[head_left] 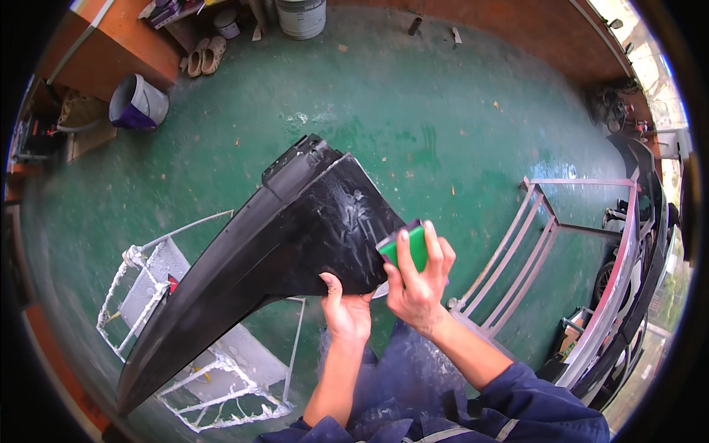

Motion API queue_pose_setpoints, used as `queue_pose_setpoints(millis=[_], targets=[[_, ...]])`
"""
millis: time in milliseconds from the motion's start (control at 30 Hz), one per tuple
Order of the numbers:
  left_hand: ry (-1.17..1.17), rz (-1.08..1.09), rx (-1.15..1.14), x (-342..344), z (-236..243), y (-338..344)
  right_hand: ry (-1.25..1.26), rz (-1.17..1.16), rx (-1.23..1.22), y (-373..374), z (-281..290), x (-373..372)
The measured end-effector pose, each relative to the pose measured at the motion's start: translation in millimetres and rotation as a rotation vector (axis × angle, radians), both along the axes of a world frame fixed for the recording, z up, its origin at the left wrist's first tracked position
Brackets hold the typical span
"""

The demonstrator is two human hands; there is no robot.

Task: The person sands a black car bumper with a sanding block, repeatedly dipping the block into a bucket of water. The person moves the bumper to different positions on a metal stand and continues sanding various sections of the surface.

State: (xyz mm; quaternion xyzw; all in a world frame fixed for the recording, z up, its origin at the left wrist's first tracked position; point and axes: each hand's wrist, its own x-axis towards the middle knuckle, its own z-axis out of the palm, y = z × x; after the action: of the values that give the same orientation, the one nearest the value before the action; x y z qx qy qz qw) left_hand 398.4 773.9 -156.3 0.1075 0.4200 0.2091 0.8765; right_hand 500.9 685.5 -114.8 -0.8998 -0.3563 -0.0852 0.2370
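A large black car fender (pixel 295 229) stretches from the lower left up to the middle of the view, wide at its right end and narrowing to a point. Whitish smears mark its wide part. My left hand (pixel 346 310) grips the fender's lower edge, thumb on the face and fingers behind it, partly hidden. In my right hand (pixel 425 284) is a green sanding block (pixel 412 249), held at the fender's right edge with the fingers over its face. Whether the block touches the panel cannot be made out.
Beneath the fender stands a metal stand (pixel 244 354) wrapped in whitish material. A metal rack (pixel 546 221) stands to the right, beside black car panels (pixel 646 221). A grey bucket (pixel 140 103), clogs (pixel 207 57) and a white pail (pixel 301 18) sit on the green floor (pixel 443 111) farther off.
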Motion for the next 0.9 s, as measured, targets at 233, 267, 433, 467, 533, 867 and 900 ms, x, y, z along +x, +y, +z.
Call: queue_pose_setpoints(millis=[233, 267, 433, 467, 533, 867, 900], targets=[[-0.007, 0.009, -0.008, -7, 0, 0, -0.031, -0.043, 0.066, 35, 10, 27], [-0.013, 0.017, -0.008, -5, 0, 0, -0.041, -0.048, 0.073, 27, 8, 19], [-0.001, 0.020, 0.031, -4, -4, 1, -0.036, -0.031, -0.012, 12, 5, 4], [0.028, 0.010, 0.030, -2, -1, 1, -0.048, -0.031, 0.014, 24, 8, 15], [0.055, -0.008, 0.015, -4, 0, -1, -0.057, -0.048, -0.009, 29, 8, 15], [-0.001, 0.013, 0.028, -7, -6, 3, -0.060, -0.051, 0.066, 36, 2, 26], [0.018, 0.012, 0.045, -5, -4, 0, -0.056, -0.025, 0.058, 26, -3, 19]])
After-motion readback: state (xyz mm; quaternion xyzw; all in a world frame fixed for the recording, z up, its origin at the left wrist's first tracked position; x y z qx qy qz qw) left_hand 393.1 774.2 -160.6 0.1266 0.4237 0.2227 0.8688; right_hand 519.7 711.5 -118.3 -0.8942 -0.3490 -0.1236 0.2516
